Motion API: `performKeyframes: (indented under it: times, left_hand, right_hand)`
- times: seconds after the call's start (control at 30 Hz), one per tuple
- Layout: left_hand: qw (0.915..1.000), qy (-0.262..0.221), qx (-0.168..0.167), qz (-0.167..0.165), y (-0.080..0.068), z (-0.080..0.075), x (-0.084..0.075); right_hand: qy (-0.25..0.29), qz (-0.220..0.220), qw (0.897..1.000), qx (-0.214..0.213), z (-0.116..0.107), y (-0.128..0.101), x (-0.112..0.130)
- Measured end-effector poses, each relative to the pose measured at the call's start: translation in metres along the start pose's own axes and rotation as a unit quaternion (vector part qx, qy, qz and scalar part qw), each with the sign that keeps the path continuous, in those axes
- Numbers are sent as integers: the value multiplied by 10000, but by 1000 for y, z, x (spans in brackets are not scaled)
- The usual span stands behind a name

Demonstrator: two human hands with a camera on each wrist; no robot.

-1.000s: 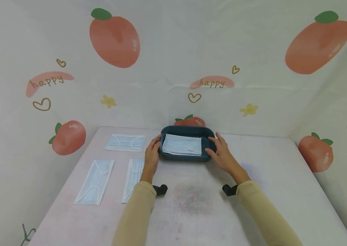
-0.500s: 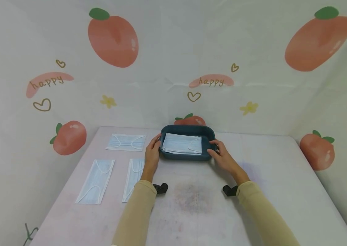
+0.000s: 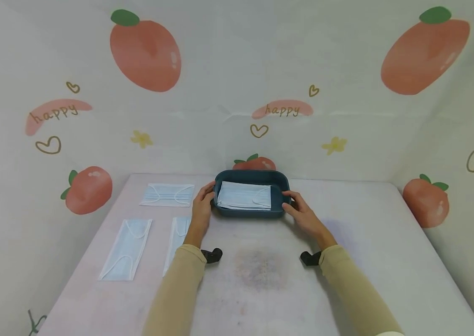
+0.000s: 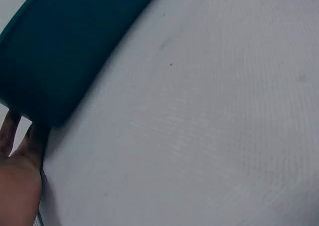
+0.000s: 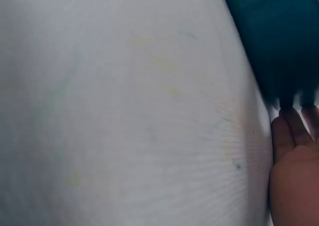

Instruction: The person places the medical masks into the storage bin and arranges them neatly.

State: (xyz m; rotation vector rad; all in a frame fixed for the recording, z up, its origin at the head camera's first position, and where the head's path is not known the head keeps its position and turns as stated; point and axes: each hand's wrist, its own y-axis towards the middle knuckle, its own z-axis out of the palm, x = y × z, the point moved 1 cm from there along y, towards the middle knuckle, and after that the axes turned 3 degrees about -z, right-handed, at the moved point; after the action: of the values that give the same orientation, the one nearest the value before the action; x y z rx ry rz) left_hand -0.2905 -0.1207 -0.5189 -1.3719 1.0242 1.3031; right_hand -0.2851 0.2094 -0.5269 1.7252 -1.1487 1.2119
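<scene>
A dark teal tray stands near the back of the table, with a stack of pale blue face masks lying inside it. My left hand grips the tray's left end, thumb at the rim. My right hand curls round the right end. In the left wrist view the tray fills the upper left, with the left hand just under its corner. The right wrist view shows the tray at the upper right and the right hand's fingers touching its end.
Three loose masks lie on the left of the pale table: one beside the tray, one nearer me, and one partly hidden by my left arm. A fruit-printed cloth wall rises right behind the tray.
My right hand, spread beside the tray a second ago, has closed its fingers onto the tray's right end. The left hand has kept its place, and the tray has hardly moved.
</scene>
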Motion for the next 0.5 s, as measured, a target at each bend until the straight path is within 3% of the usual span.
performKeyframes:
  times: [0.5]
  left_hand:
    - [9981, 554, 246, 143, -1, -1, -14]
  right_hand:
    - [643, 97, 9978, 123, -4, 4, -6]
